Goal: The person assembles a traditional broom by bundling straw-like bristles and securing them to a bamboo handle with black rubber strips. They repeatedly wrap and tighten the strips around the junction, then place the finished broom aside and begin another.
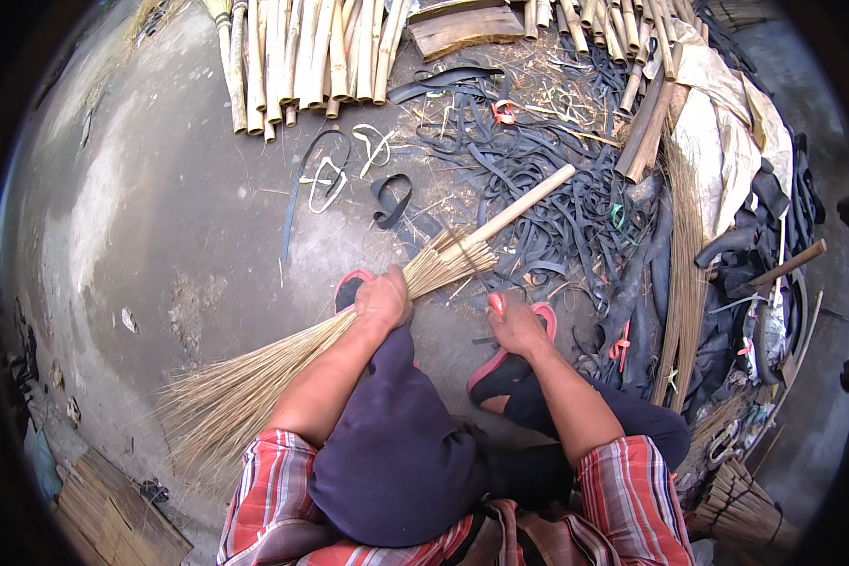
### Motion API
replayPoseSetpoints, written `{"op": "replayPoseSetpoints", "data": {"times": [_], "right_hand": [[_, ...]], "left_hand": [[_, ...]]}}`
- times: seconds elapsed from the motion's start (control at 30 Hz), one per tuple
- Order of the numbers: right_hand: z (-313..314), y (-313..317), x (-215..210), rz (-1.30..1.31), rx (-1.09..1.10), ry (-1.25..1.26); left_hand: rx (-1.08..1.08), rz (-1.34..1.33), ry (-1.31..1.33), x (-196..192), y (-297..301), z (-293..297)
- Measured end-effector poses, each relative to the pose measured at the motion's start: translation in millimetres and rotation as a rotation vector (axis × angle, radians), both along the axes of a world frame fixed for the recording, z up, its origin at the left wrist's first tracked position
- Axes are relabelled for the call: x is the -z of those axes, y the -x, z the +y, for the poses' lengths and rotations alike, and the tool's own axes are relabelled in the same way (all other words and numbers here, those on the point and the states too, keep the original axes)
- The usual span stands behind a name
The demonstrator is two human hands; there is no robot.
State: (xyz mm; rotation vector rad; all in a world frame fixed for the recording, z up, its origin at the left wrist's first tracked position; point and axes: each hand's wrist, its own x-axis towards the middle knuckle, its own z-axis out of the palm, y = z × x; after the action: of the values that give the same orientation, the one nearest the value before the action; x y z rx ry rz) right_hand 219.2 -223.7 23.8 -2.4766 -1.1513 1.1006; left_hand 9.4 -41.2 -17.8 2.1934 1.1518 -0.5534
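Note:
A broom of straw-coloured bristles (255, 377) lies slantwise across my left side, its loose ends fanning out to the lower left. From its bound end a pale wooden stick (524, 206) points to the upper right. My left hand (384, 298) is wrapped round the bristle bundle just below the stub ends, above my left shoe. A thin dark tie (453, 243) appears to cross the bundle near the stick. My right hand (517, 326) is closed beside my right shoe, apart from the broom. Something small and red (496, 303) shows at its fingers; its kind is unclear.
A heap of black rubber strips (557, 208) spreads ahead and to the right. Bamboo poles (321, 57) are stacked at the far side. A long bristle bundle (681, 283), pale sacking (712, 123) and a wooden-handled tool (790, 262) are on the right.

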Motion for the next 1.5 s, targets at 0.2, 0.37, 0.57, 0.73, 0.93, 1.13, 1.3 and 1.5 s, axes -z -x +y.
{"op": "replayPoseSetpoints", "data": {"times": [0.2,0.37,0.57,0.73,0.93,1.13,1.3,1.5], "right_hand": [[-7.1,-22.3,-2.4,-0.049,0.053,0.165],[-0.4,-11.1,-20.1,-0.118,0.141,0.005],[3.6,9.6,-30.7,-0.030,-0.129,0.271],[0.7,15.2,-34.4,0.075,-0.191,0.239],[1.9,26.3,-27.8,-0.014,0.003,0.076],[3.6,14.1,-22.7,0.027,-0.216,0.125],[0.2,-20.4,-28.7,-0.123,-0.034,0.132],[-5.3,-7.4,-35.1,-0.081,-0.109,0.129]], "left_hand": [[0.004,-0.018,0.056,-8.6,-3.5,-0.6],[-0.051,-0.023,0.080,-13.0,-10.4,-1.3],[-0.111,-0.026,0.120,-12.9,-14.4,-0.7],[-0.084,-0.106,0.049,-11.2,-13.2,-4.4],[-0.083,-0.082,-0.016,-12.4,-12.7,-10.7],[-0.036,-0.053,0.121,-11.3,-10.2,11.3],[0.001,-0.091,0.330,-6.7,-14.7,20.6],[-0.020,-0.086,0.401,-2.0,-29.3,18.6]]}}
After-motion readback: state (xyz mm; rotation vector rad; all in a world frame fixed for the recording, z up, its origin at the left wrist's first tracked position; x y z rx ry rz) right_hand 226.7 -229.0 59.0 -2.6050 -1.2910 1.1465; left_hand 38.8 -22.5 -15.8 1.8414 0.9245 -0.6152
